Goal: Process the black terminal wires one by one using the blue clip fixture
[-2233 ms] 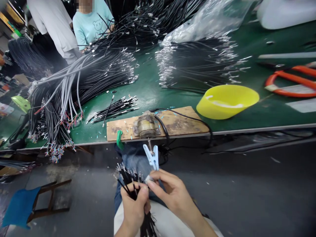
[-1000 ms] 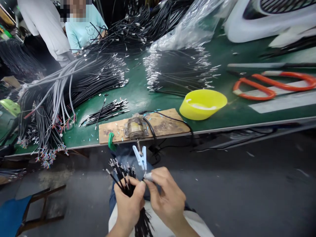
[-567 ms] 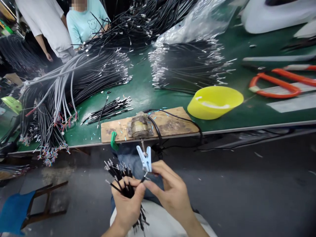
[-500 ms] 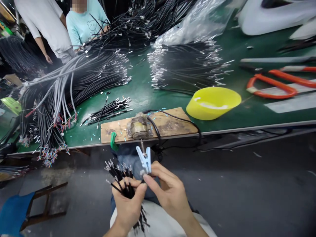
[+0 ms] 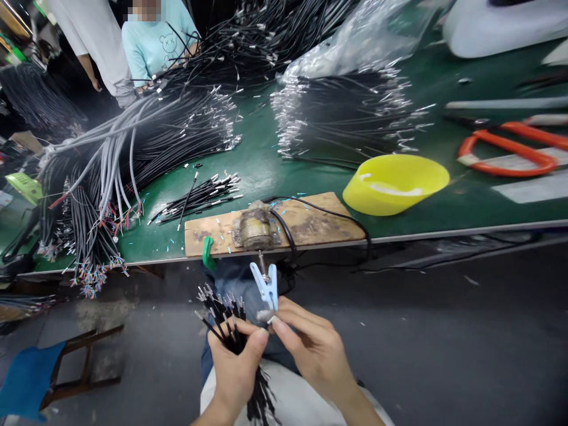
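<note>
My left hand (image 5: 237, 367) is wrapped round a bundle of short black cables (image 5: 222, 310), whose stripped, silvery ends stick up above the fingers. Their other ends hang below the palm. Thumb and forefinger of my right hand (image 5: 310, 343) are pinched together close to my left thumb; what lies between them is too small to make out. Just above these fingertips hangs a light-blue plastic clothes peg (image 5: 266, 284), fixed to the shaft of a small grimy motor (image 5: 255, 228). A greyish, blurred tuft (image 5: 265, 316) shows at the peg's lower end.
The motor sits on a wooden board (image 5: 310, 222) held by a green clamp (image 5: 207, 251) at the table's edge. Short cables (image 5: 202, 198), long cable bundles (image 5: 341, 115), a yellow ring (image 5: 394, 186) and orange-handled scissors (image 5: 510, 151) lie on the green table. Two people stand beyond.
The whole view has shifted slightly, so things sit a little further right. Both hands stay by the peg, the right fingertips slightly further from my left thumb.
</note>
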Tool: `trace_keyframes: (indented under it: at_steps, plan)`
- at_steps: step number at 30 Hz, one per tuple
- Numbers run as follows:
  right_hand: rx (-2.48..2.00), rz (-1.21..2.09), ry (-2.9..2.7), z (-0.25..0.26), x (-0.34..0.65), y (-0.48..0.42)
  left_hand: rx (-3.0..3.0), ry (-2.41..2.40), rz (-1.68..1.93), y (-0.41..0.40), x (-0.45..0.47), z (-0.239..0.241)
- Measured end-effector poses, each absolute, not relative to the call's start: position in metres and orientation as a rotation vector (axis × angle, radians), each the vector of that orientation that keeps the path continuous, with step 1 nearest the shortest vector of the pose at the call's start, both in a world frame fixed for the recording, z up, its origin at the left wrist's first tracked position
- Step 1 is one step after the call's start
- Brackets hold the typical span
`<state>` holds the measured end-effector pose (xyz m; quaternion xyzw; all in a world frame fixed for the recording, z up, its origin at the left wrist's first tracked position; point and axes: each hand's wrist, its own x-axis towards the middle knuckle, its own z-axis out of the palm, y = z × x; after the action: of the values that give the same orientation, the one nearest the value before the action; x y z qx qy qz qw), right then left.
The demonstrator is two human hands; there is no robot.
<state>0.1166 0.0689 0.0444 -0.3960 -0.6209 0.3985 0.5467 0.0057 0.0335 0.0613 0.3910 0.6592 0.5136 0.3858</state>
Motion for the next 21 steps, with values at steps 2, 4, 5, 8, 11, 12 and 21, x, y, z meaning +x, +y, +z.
trace_keyframes:
  at_steps: [2, 4, 5, 8, 11, 12, 21]
  plan:
    - [-0.927, 0.898, -1.491, 0.044, 0.116, 0.068, 0.953, 1.698, 1.327, 0.034, 0.007, 0.061]
    - [-0.925, 0.872, -1.509, 0.044, 0.116, 0.068, 0.907, 1.699, 1.33, 0.034, 0.007, 0.06]
    - [-0.942, 0.867, -1.508, 0.043, 0.117, 0.069, 0.889, 1.691, 1.323, 0.034, 0.007, 0.06]
    - [-1.055, 0.882, -1.427, 0.043, 0.12, 0.071, 0.847, 1.641, 1.304, 0.033, 0.007, 0.058]
    - [-1.07, 1.018, -1.324, 0.044, 0.122, 0.072, 0.836, 1.574, 1.303, 0.031, 0.006, 0.054]
    - [-1.025, 1.082, -1.316, 0.045, 0.121, 0.072, 0.837, 1.561, 1.304, 0.03, 0.005, 0.053]
    - [-0.983, 0.82, -1.467, 0.048, 0.113, 0.067, 0.872, 1.604, 1.244, 0.031, -0.001, 0.049]
